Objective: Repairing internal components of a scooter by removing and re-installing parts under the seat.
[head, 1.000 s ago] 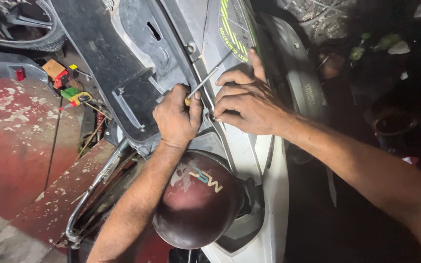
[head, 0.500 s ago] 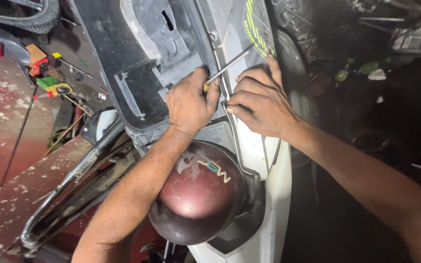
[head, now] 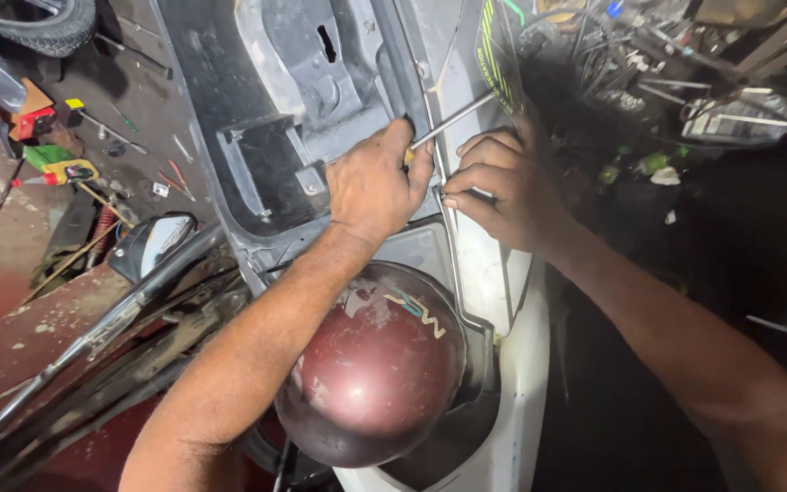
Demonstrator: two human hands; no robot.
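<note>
My left hand [head: 373, 187] is closed around the handle of a screwdriver [head: 453, 119], whose metal shaft points up and right along the edge of a grey plastic scooter panel [head: 275, 91]. My right hand [head: 503, 187] rests right beside it on the white body panel [head: 489, 273], fingertips pinched together at the seam; whether they pinch something small is unclear. A maroon helmet [head: 371, 369] sits just below both forearms.
A mirror [head: 152, 241] and chrome handlebar [head: 111, 323] lie at the left. Loose tools and a red and yellow item [head: 56, 137] are scattered on the floor at upper left, beside a tyre [head: 38, 27]. Tangled wires and parts [head: 676, 73] fill the dark upper right.
The view has shifted, so both hands sit higher and further right in the frame. The hands keep the same hold at the panel seam; the mirror has come into view.
</note>
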